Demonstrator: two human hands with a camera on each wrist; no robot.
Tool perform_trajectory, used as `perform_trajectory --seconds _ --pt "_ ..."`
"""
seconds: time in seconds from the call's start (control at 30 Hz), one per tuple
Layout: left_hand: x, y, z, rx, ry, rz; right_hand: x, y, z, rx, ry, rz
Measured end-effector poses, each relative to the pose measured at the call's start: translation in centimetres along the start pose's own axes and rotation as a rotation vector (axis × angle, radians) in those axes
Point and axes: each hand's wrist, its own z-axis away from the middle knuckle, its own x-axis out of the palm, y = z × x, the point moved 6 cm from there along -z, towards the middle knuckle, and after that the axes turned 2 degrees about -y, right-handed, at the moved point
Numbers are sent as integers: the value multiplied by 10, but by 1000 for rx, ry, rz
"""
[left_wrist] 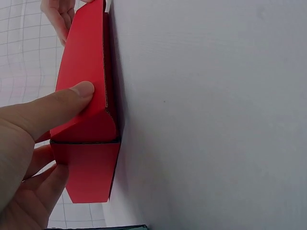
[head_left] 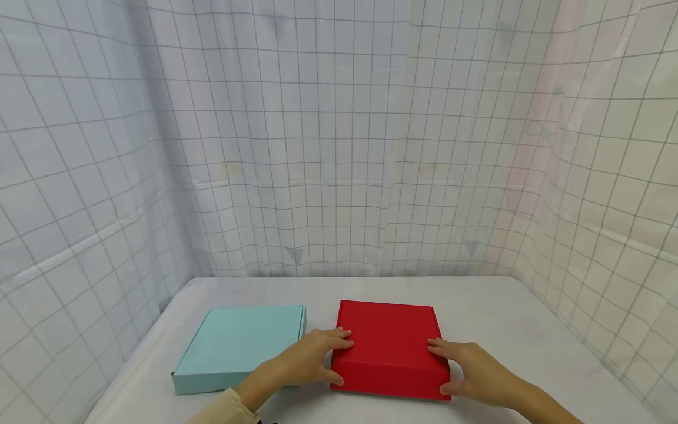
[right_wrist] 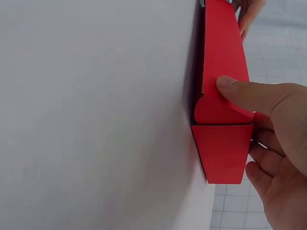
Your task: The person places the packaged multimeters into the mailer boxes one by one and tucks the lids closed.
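Observation:
A red cardboard box point(head_left: 389, 335), its lid closed, lies flat on the white table in the head view. My left hand point(head_left: 312, 356) grips its left end, the thumb point(left_wrist: 64, 105) against the front face and the other fingers over the top. At the opposite end, my right hand point(head_left: 477, 371) holds the box in much the same way, its thumb point(right_wrist: 247, 93) pressed on the front. Both wrist views show the front flap and a side panel of the red box point(left_wrist: 91, 167), with the bottom edge close to the tabletop.
A flat light-blue cardboard box point(head_left: 249, 341) lies to the left, partly behind my left forearm. The white-covered table point(head_left: 529, 330) extends around both boxes. White curtains with a grid pattern point(head_left: 339, 141) hang at the back and both sides.

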Motion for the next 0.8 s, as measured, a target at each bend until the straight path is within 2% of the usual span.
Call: perform_trajectory --seconds 0.23,0.47,0.7,0.8 --pt "1 1 1 -2 17 -27 2 1 -5 48 -20 25" --pt "2 4 0 -4 19 -57 2 -1 -6 32 -4 77" --pt "0 7 -3 12 57 -77 1 0 -11 54 -11 114" --pt "2 8 -4 25 67 -107 3 -1 -11 35 -10 159"
